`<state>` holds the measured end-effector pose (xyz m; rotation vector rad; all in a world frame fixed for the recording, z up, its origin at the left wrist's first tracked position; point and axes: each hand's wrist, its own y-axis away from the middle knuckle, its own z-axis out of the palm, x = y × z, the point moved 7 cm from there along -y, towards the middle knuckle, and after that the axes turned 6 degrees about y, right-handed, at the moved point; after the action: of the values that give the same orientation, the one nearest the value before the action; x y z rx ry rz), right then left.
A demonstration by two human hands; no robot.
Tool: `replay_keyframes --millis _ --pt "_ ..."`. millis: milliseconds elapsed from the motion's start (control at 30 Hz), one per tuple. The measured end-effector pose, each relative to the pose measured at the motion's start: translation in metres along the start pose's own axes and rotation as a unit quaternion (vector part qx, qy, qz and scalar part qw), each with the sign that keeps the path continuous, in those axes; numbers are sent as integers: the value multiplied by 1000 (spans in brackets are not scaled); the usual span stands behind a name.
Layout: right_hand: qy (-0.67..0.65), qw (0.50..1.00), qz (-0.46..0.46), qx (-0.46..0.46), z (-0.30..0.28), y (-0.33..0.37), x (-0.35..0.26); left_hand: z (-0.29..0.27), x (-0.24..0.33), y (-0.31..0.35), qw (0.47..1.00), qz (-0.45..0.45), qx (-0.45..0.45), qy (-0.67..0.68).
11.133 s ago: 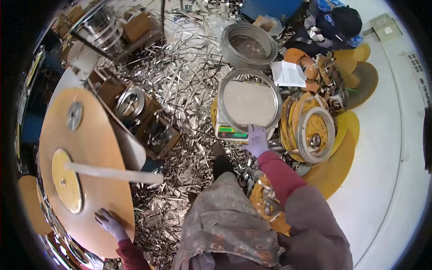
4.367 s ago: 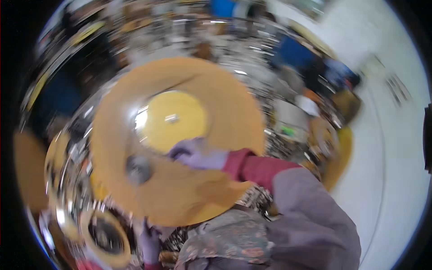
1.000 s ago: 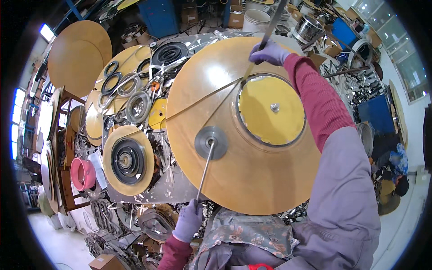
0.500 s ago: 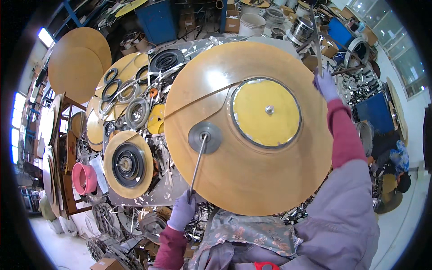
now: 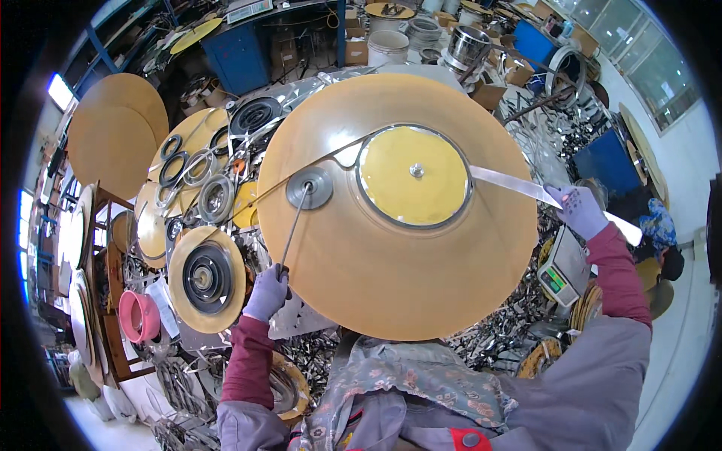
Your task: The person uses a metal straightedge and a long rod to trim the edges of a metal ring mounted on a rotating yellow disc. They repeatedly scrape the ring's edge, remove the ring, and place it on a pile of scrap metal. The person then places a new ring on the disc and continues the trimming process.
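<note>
Left hand (image 5: 266,292) closed on thin rod (image 5: 294,222); right hand (image 5: 577,210) grips flat metal strip (image 5: 519,186) crossing the big tan disc (image 5: 391,263)

The big disc (image 5: 391,248) hides the bench beneath.

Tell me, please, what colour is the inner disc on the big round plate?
Yellow: the inner disc, ringed in grey metal, shows best in the head view.

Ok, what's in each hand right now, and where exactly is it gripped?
The left hand grips the lower end of the thin metal rod. The right hand holds the flat metal strip near its outer end.
</note>
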<state>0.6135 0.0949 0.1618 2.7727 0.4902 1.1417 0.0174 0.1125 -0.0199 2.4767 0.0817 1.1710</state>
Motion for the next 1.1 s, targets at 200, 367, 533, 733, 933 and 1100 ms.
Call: replay_keyframes --millis 200,367,533,733,933,1100 --pt "-88 993 -66 -48 -47 18 2 2 -7 16 999 14 -3 -44" --pt "-306 942 -67 -118 -61 29 -25 16 -6 25 994 72 -16 -77" --pt "-441 888 -36 -125 -58 40 -78 35 -3 32 990 100 -19 -98" --pt "-660 746 66 -52 -49 29 -140 52 9 55 992 82 -57 -83" --pt "-599 736 306 76 40 -15 -145 60 9 50 990 100 -37 -91" --pt "-523 766 354 118 102 -59 -171 57 7 44 986 119 -11 -117"
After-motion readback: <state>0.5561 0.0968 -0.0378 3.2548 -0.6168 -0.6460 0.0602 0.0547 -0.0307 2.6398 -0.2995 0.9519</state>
